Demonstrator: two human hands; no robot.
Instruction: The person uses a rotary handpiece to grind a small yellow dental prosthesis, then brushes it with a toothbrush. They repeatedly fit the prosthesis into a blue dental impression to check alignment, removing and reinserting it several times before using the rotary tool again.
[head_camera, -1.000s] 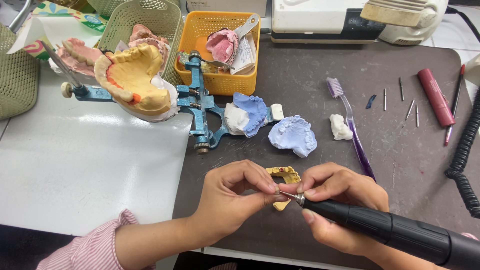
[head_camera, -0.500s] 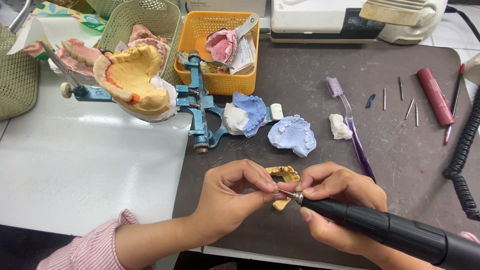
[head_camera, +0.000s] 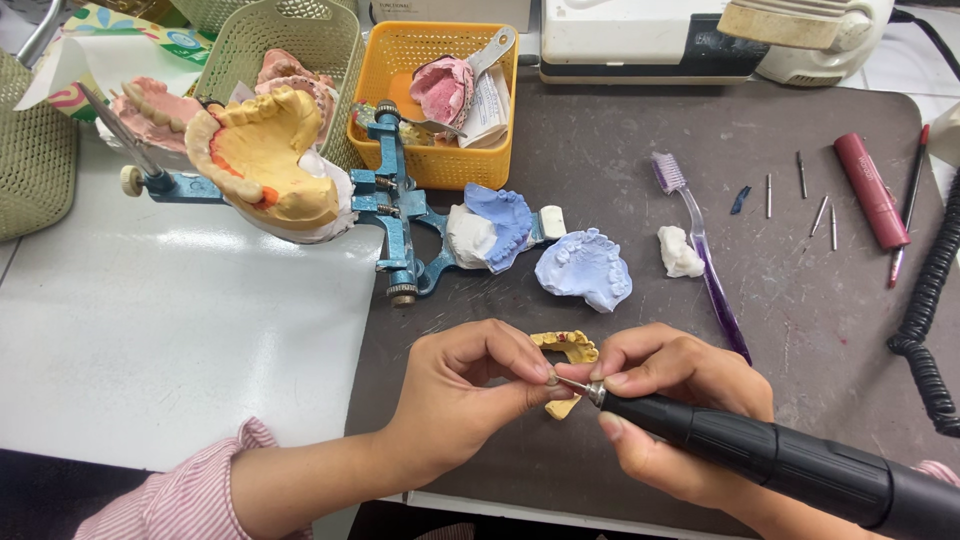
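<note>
while left grip (head_camera: 470, 400) pinches a tiny piece (head_camera: 551, 378), right grip (head_camera: 670, 400) clamps black handpiece (head_camera: 780, 462) — tip touching it

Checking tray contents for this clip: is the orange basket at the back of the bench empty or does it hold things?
Holding things. The orange basket contains a pink dental cast on a metal tray, plus folded paper beside it.

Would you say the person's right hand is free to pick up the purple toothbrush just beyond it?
Probably not as things stand. The purple toothbrush lies unobstructed just beyond the right hand, but that hand grips the black rotary handpiece, its tip at the small piece pinched by the left hand.
</note>
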